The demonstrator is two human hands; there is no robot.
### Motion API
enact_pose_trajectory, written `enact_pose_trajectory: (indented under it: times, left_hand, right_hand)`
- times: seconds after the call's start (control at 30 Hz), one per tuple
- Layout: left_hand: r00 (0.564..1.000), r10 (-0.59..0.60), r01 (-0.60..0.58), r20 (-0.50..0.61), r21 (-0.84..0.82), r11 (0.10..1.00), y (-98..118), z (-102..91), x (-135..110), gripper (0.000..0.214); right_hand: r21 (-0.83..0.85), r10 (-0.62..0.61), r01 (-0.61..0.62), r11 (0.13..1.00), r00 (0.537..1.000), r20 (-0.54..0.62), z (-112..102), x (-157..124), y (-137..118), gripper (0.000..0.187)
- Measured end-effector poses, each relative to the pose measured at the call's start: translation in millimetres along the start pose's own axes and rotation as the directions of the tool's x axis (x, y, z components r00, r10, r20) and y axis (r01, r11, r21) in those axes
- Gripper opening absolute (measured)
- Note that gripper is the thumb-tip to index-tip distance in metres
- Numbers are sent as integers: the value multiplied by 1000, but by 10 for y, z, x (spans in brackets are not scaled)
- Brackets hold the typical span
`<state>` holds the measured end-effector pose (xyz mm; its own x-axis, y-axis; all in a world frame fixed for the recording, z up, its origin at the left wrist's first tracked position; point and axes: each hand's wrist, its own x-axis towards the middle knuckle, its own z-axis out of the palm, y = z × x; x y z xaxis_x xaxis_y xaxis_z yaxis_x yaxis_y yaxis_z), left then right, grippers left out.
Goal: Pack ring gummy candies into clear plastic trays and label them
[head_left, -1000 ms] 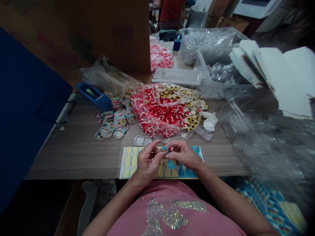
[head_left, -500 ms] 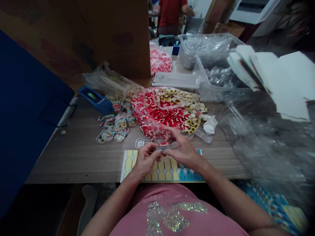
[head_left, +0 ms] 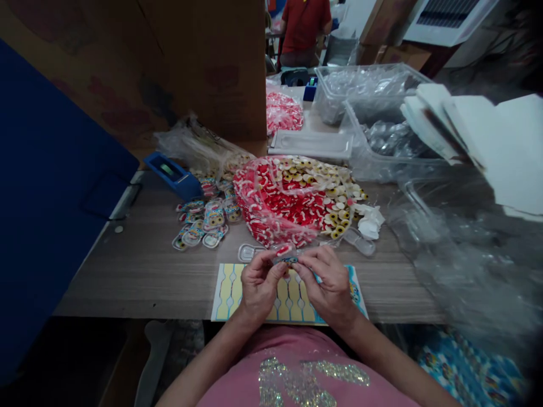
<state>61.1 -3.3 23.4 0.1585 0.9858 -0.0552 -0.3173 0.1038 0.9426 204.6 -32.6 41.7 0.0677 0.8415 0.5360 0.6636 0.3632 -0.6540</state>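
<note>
Between my two hands is a small clear plastic case (head_left: pixel 283 251) with a red-and-white piece inside. My left hand (head_left: pixel 259 282) pinches its left end with thumb and fingers. The fingertips of my right hand (head_left: pixel 328 282) are closed on its right end. Below them lies a sheet of yellow and blue stickers (head_left: pixel 229 291). Just beyond, an open plastic bag (head_left: pixel 280 203) holds many red-and-white pieces and yellow-and-white eye-like pieces. One clear case (head_left: pixel 248 252) rests left of the bag's near edge, and another clear case (head_left: pixel 360 242) lies to its right.
Filled cases with printed labels (head_left: pixel 213 217) are heaped at left beside a blue tape dispenser (head_left: pixel 173 175). Clear bins (head_left: pixel 394 167) stand at back right, with white cards (head_left: pixel 479 135) above them. A cardboard box (head_left: pixel 203 68) walls the back left. Someone in a red shirt (head_left: pixel 305 28) is farther off.
My right hand's raised fingers have come down and closed on the case. The whole view has shifted slightly, so things appear a little lower and farther right.
</note>
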Motion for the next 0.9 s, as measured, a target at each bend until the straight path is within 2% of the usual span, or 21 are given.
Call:
enact_pose_trajectory:
  times: [0.07,0.13,0.2,0.27,0.33,0.43,0.57,0.67,0.77,0.83,0.9]
  left_hand:
    - [998,-37,37,49,-8,999,6,-51,2,28]
    - [985,-126,129,121,-18,991,30,-113,30,33]
    - [945,-237,248,224,-20,969,59,-170,63,31]
    - [899,-322,338,295,-1,941,74,-208,79,25]
    - [885,-356,366,299,23,930,60,-222,69,24]
    - [922,-306,299,238,68,952,-3,-216,43,27]
    - [952,-255,245,167,78,966,-34,-205,16,26]
    - [972,-216,201,90,152,968,43,-214,-15,23]
    - [990,-137,123,34,269,955,124,-269,-10,19]
    - [996,-89,81,10,323,943,136,-316,26,20]
    - [996,-82,64,37,341,938,131,-344,64,21]
  right_hand:
    - [134,60,-74,988,993,105,-37,30,10,12]
    - [244,106,-174,954,958,268,-89,51,23,12]
    - [297,118,-258,920,901,417,-137,56,39,12]
    - [283,131,-303,910,857,498,-162,35,61,13]
    - [238,192,-343,909,849,492,-154,-7,100,14]
    - [243,298,-437,866,842,449,-80,-72,191,17]
    - [332,318,-518,788,805,501,60,-97,223,20]
    - [378,354,-552,743,804,478,160,-91,113,18]
    - [497,425,-600,627,798,427,277,-75,7,13]
    - [605,454,-613,509,788,416,329,-50,-20,22]
    - [636,432,-592,495,803,411,324,-22,-37,24]
